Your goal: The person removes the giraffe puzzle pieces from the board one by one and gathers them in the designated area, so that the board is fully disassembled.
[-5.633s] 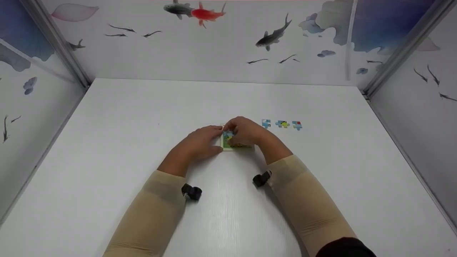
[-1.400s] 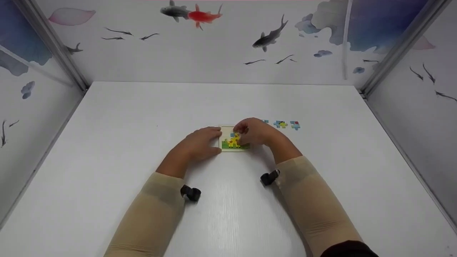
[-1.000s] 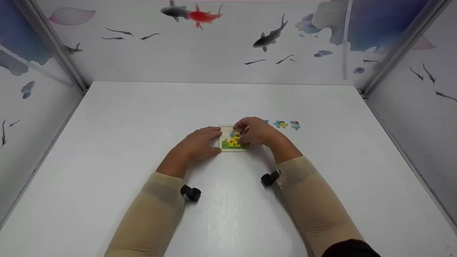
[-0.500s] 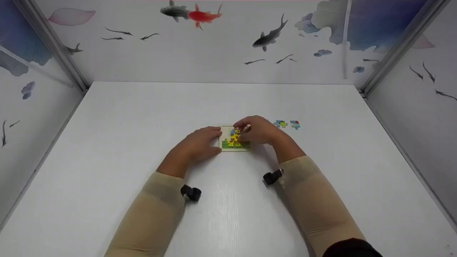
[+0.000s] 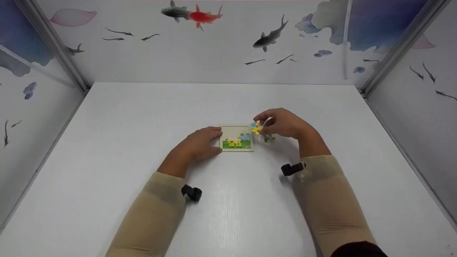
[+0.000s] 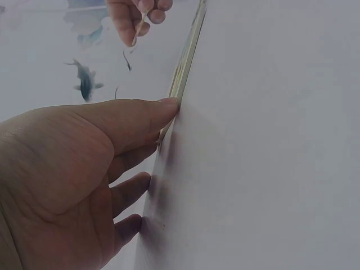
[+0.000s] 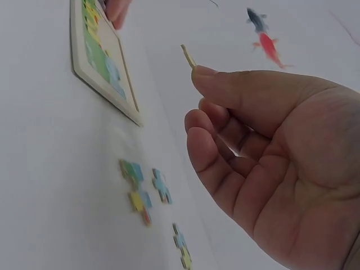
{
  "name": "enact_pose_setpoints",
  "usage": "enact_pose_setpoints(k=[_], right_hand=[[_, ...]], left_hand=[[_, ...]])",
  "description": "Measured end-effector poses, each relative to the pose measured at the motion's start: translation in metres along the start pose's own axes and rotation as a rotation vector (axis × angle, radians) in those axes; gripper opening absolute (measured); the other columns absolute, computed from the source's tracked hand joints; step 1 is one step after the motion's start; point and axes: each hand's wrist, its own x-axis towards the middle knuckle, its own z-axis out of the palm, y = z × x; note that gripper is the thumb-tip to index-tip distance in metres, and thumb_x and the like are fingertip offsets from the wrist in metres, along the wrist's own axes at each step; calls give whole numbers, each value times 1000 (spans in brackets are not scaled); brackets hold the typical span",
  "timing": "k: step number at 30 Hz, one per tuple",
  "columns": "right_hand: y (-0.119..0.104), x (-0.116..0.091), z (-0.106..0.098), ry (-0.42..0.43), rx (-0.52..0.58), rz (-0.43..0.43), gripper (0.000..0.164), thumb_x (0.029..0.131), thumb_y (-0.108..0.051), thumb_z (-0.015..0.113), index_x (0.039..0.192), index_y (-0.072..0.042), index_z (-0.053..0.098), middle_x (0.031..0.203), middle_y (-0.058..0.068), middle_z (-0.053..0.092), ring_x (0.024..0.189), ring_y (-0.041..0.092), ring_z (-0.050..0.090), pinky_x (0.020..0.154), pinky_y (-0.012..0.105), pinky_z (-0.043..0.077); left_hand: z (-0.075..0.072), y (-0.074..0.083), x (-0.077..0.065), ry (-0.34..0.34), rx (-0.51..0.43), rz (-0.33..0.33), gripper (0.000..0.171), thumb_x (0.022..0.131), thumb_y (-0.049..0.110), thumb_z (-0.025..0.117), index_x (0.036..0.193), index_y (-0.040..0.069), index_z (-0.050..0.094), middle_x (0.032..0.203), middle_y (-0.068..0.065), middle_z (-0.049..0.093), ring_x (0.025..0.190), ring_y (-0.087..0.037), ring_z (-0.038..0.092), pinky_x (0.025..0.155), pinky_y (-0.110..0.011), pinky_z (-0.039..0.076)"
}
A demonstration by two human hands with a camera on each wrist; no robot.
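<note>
A small wooden puzzle tray (image 5: 236, 150) lies mid-table with some pieces set in its lower part: green grass, yellow legs and a blue patch. Bare wood shows in its upper part. My left hand (image 5: 200, 143) touches the tray's left edge with thumb and fingertips; the left wrist view shows the thumb (image 6: 160, 108) on the rim. To the right, my right hand (image 5: 285, 123) pinches a yellow-and-blue jigsaw piece (image 5: 256, 127) above the table, seen edge-on in the right wrist view. Below it lie loose jigsaw pieces (image 7: 161, 185), partly hidden in the head view.
A green-and-blue jigsaw piece (image 7: 131, 171) and a yellow one (image 7: 140, 205) lie close together beside the tray. White panels with painted fish (image 5: 205, 16) enclose the table's back and sides. Small black cameras (image 5: 191, 193) sit on both wrists.
My right hand has moved right from over the tray, carrying the yellow-and-blue jigsaw piece out. The tray shows more bare wood than 5.6 s ago. My left hand has stayed at the edge.
</note>
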Motion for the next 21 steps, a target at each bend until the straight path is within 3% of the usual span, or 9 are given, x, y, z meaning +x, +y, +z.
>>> enact_pose_setpoints(k=[11,21], right_hand=[[45,-27,-36,29,-7,119,47,93,-24,85,138,-30,72,133,5,66,121,27,59,98,39,54],[71,-26,-41,18,-19,155,49,92,-28,85,139,-26,72,135,5,65,123,27,57,98,37,51]], left_hand=[[1,2,1,-6,2,-13,70,104,36,66,167,22,40,177,6,32,168,-26,24,137,-51,22],[1,1,-1,1,-13,-32,69,104,37,66,167,23,41,177,7,31,168,-25,23,137,-51,20]])
